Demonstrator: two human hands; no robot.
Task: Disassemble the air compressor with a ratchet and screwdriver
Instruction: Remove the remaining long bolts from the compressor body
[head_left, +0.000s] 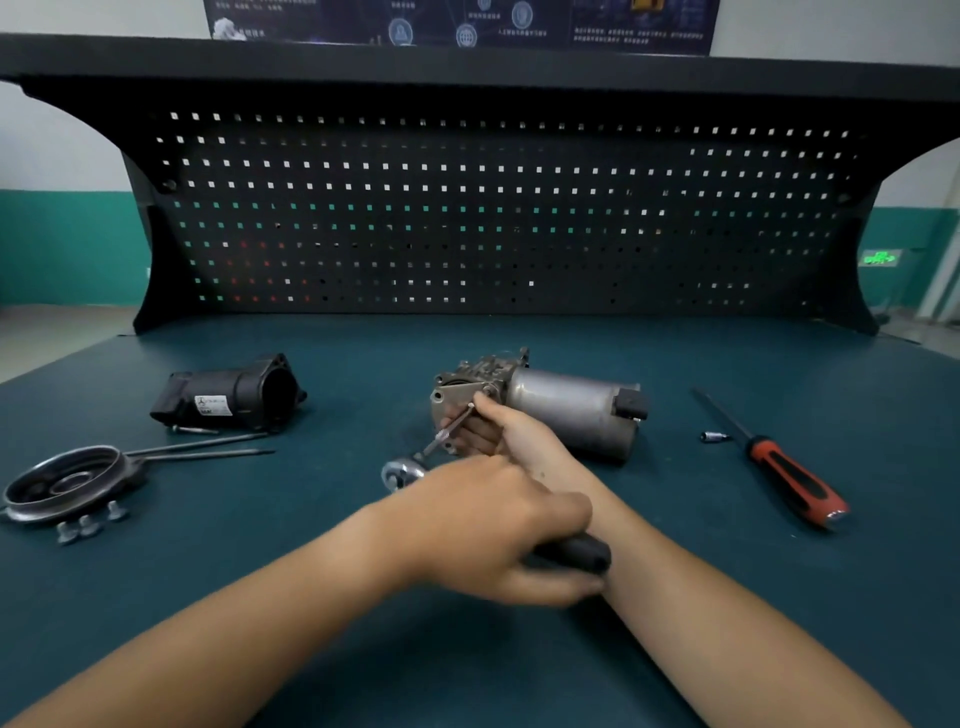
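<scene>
At mid-frame, the ratchet (402, 474) is gripped by the left hand (493, 525), its extension (447, 434) pinched by right hand (506, 428) fingers at the compressor (566, 410); if tilted, slippage is risked.

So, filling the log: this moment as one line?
left hand: grips ratchet | right hand: holds extension at compressor | screwdriver: untouched

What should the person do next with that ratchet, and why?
Probably swing the ratchet handle through a short arc with the left hand to loosen the fastener. The extension bar is seated on the end of the air compressor, and the right hand pinches it steady there. Loose bolts lie by the round cover, so this one seems next.
</scene>
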